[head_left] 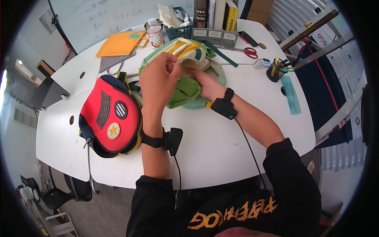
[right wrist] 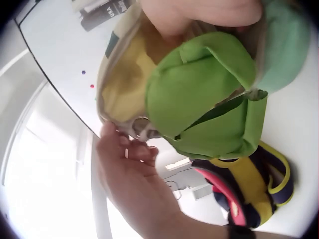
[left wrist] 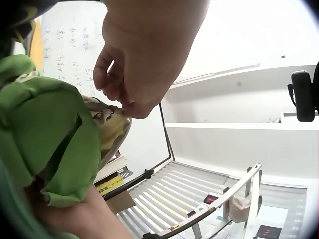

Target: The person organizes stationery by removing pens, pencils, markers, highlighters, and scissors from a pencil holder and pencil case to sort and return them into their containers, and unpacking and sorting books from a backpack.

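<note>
A green bag [head_left: 221, 75] with a yellow and cream lining [right wrist: 132, 74] lies on the table. Its bright green pocket [head_left: 184, 93] hangs between the hands, also large in the left wrist view [left wrist: 47, 129] and the right wrist view [right wrist: 199, 94]. Thumb and fingers of my left hand [head_left: 160, 83] pinch the cream rim of the bag, as seen in the right wrist view [right wrist: 137, 179]. My right hand [head_left: 207, 85] reaches into the bag's opening behind the pocket; its fingertips are hidden by fabric in each view.
A red and navy backpack [head_left: 108, 118] lies to the left. Behind are an orange pouch [head_left: 120, 43], a bottle [head_left: 155, 33], a blue basket [head_left: 179, 32], books [head_left: 231, 15] and red scissors [head_left: 250, 53]. At the right stand a pen holder [head_left: 275, 73] and a teal strip [head_left: 291, 94].
</note>
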The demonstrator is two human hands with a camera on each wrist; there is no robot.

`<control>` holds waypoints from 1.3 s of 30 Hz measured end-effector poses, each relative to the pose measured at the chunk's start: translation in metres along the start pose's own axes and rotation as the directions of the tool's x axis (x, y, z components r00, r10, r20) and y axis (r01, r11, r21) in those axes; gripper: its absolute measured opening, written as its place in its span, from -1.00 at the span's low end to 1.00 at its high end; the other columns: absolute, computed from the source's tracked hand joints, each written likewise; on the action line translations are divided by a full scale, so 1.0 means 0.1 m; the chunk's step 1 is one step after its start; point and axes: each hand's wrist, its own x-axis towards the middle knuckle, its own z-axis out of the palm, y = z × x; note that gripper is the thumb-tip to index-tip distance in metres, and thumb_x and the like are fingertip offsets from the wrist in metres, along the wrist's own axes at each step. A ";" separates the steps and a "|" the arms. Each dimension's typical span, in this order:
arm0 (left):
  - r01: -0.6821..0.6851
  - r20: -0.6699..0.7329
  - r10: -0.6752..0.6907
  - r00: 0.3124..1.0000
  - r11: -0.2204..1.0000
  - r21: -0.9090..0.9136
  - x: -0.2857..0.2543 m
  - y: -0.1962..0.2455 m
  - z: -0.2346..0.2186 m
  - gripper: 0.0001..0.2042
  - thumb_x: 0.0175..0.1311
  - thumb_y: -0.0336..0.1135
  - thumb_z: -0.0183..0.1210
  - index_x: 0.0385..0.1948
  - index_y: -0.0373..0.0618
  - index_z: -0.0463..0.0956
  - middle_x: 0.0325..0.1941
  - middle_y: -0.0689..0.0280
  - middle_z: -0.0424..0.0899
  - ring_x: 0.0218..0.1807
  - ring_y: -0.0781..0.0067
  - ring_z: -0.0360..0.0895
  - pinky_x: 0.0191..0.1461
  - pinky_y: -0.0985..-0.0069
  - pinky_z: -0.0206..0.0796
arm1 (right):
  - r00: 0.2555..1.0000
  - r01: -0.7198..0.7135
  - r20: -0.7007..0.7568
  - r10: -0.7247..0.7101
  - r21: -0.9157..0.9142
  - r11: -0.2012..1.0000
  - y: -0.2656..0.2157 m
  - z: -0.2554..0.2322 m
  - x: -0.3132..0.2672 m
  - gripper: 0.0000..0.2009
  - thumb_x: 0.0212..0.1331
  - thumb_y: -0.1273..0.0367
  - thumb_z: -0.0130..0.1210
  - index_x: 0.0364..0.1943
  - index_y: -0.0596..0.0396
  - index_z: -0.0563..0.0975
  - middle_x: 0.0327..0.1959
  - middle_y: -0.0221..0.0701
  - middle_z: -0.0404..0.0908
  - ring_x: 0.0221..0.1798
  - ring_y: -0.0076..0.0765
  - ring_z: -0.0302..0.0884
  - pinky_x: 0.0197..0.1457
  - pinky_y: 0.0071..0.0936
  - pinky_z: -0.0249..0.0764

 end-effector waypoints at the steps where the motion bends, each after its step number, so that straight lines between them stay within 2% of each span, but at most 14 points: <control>1: 0.001 0.000 -0.001 1.000 1.000 -0.001 0.00 -0.02 0.01 -0.82 0.39 -0.23 0.29 -0.20 -0.15 0.68 -0.47 0.33 0.71 -0.46 0.48 0.63 -0.29 0.47 0.43 | 0.995 0.089 0.038 -0.087 -0.038 0.995 0.04 0.00 0.05 -0.54 0.45 0.25 0.19 0.35 0.09 0.48 0.16 -0.23 0.68 0.14 -0.14 0.73 0.14 -0.21 0.75; 5: -0.016 0.012 0.016 1.000 1.000 0.018 0.00 -0.14 0.06 -0.83 0.36 -0.25 0.28 -0.19 -0.12 0.68 -0.43 0.27 0.74 -0.41 0.31 0.68 -0.24 0.37 0.48 | 0.993 0.106 -0.049 -0.110 -0.082 0.991 0.00 0.05 0.06 -0.53 0.39 0.31 0.21 0.34 0.12 0.47 0.15 -0.24 0.68 0.12 -0.10 0.74 0.13 -0.17 0.76; 7: -0.002 0.007 0.002 1.000 0.999 0.044 0.01 -0.19 0.06 -0.84 0.36 -0.25 0.28 -0.19 -0.11 0.68 -0.40 0.25 0.76 -0.38 0.23 0.71 -0.22 0.33 0.49 | 0.935 0.252 -0.176 -0.309 -0.285 0.925 -0.17 0.29 -0.31 -0.51 0.33 0.30 0.24 0.31 0.15 0.47 0.14 -0.24 0.69 0.09 -0.14 0.76 0.08 -0.16 0.77; 8: 0.011 -0.033 -0.010 0.999 0.998 0.058 0.03 -0.20 0.07 -0.83 0.35 -0.25 0.27 -0.18 -0.11 0.68 -0.38 0.24 0.77 -0.34 0.19 0.73 -0.20 0.30 0.51 | 0.925 0.219 -0.211 -0.315 -0.381 0.898 -0.25 0.21 -0.31 -0.50 0.31 0.27 0.27 0.29 0.16 0.48 0.12 -0.21 0.69 0.06 -0.17 0.77 0.05 -0.17 0.78; 15: 0.061 -0.102 -0.049 0.994 0.991 0.123 0.06 -0.32 0.08 -0.82 0.33 -0.24 0.26 -0.18 -0.10 0.68 -0.32 0.23 0.80 -0.26 0.10 0.77 -0.15 0.25 0.54 | 0.912 0.203 -0.156 -0.378 -0.631 0.749 -0.76 -0.04 -1.13 -0.49 0.30 0.19 0.27 0.25 0.15 0.47 0.06 -0.23 0.71 -0.03 -0.22 0.79 -0.04 -0.30 0.76; 19: 0.061 -0.095 -0.047 0.994 0.987 0.147 0.06 -0.35 0.11 -0.81 0.32 -0.22 0.26 -0.18 -0.10 0.68 -0.33 0.24 0.80 -0.25 0.13 0.77 -0.14 0.25 0.54 | 0.904 0.245 -0.144 -0.402 -0.596 0.765 -0.96 -0.38 -1.79 -0.47 0.33 0.22 0.25 0.30 0.21 0.47 0.14 -0.23 0.72 0.06 -0.31 0.79 0.02 -0.29 0.77; 21: 0.076 -0.045 -0.069 0.997 0.982 0.173 0.05 -0.32 0.13 -0.81 0.31 -0.22 0.27 -0.19 -0.10 0.68 -0.33 0.26 0.80 -0.25 0.13 0.76 -0.15 0.26 0.53 | 0.924 0.255 -0.122 -0.363 -0.510 0.821 -1.04 -0.62 -2.17 -0.49 0.39 0.24 0.20 0.34 0.21 0.48 0.19 -0.26 0.71 0.21 -0.33 0.72 0.27 -0.33 0.65; 23: 0.043 -0.008 -0.042 0.999 0.985 0.165 0.04 -0.31 0.18 -0.84 0.29 -0.23 0.28 -0.23 -0.08 0.69 -0.37 0.26 0.79 -0.28 0.15 0.76 -0.16 0.25 0.53 | 0.918 0.246 -0.191 -0.348 -0.416 0.875 -1.05 -0.88 -2.50 -0.49 0.42 0.23 0.18 0.35 0.21 0.48 0.22 -0.27 0.70 0.25 -0.33 0.69 0.33 -0.35 0.59; 29: -0.060 0.145 0.047 0.988 0.995 0.082 -0.08 0.00 0.51 -0.88 0.26 -0.27 0.31 -0.26 -0.05 0.70 -0.42 0.30 0.77 -0.33 0.21 0.74 -0.22 0.26 0.50 | 0.807 0.318 -0.371 -0.460 -0.382 0.867 -0.70 -1.12 -3.17 -0.46 0.46 0.18 0.13 0.41 0.17 0.43 0.23 -0.27 0.69 0.22 -0.34 0.71 0.28 -0.28 0.61; 31: -0.104 0.183 0.102 0.978 0.995 0.001 -0.17 0.19 0.67 -0.87 0.26 -0.26 0.32 -0.25 -0.04 0.70 -0.42 0.30 0.76 -0.34 0.22 0.73 -0.24 0.26 0.49 | 0.813 0.278 -0.392 -0.430 -0.387 0.879 -0.52 -1.42 -3.26 -0.45 0.48 0.15 0.12 0.43 0.14 0.41 0.23 -0.28 0.70 0.21 -0.29 0.72 0.24 -0.25 0.63; 34: -0.267 0.315 0.280 0.907 0.960 -0.085 -0.43 0.45 1.00 -0.80 0.28 -0.18 0.38 -0.22 -0.08 0.71 -0.43 0.26 0.75 -0.35 0.15 0.72 -0.27 0.23 0.48 | 0.901 0.147 -0.358 -0.246 -0.281 0.948 -0.31 -1.44 -3.33 -0.45 0.53 0.06 0.09 0.41 0.13 0.42 0.23 -0.22 0.70 0.20 -0.24 0.73 0.22 -0.25 0.64; 36: -0.306 0.411 0.307 0.858 0.949 -0.071 -0.59 0.54 1.18 -0.77 0.31 -0.14 0.37 -0.21 -0.08 0.71 -0.41 0.25 0.76 -0.36 0.17 0.72 -0.26 0.25 0.49 | 0.936 -0.050 -0.350 -0.041 -0.248 0.967 -0.22 -1.28 -3.44 -0.42 0.58 -0.02 0.03 0.42 0.13 0.41 0.16 -0.19 0.74 0.08 -0.23 0.79 0.11 -0.29 0.69; 37: -0.340 0.493 0.324 0.807 0.939 -0.060 -0.67 0.58 1.24 -0.75 0.34 -0.10 0.37 -0.19 -0.08 0.71 -0.39 0.25 0.77 -0.36 0.19 0.72 -0.25 0.28 0.49 | 0.935 -0.048 -0.352 -0.041 -0.240 0.970 -0.21 -1.29 -3.50 -0.42 0.58 -0.02 0.03 0.42 0.13 0.41 0.16 -0.19 0.74 0.08 -0.23 0.79 0.11 -0.29 0.69; 39: -0.345 0.544 0.314 0.778 0.937 -0.048 -0.78 0.62 1.30 -0.68 0.33 -0.02 0.39 -0.23 -0.11 0.69 -0.39 0.24 0.77 -0.35 0.13 0.72 -0.25 0.25 0.49 | 0.945 -0.288 -0.253 0.207 -0.349 0.892 -0.20 -1.32 -3.59 -0.41 0.61 -0.07 -0.03 0.38 0.15 0.46 0.02 -0.19 0.80 -0.10 -0.24 0.84 -0.05 -0.36 0.72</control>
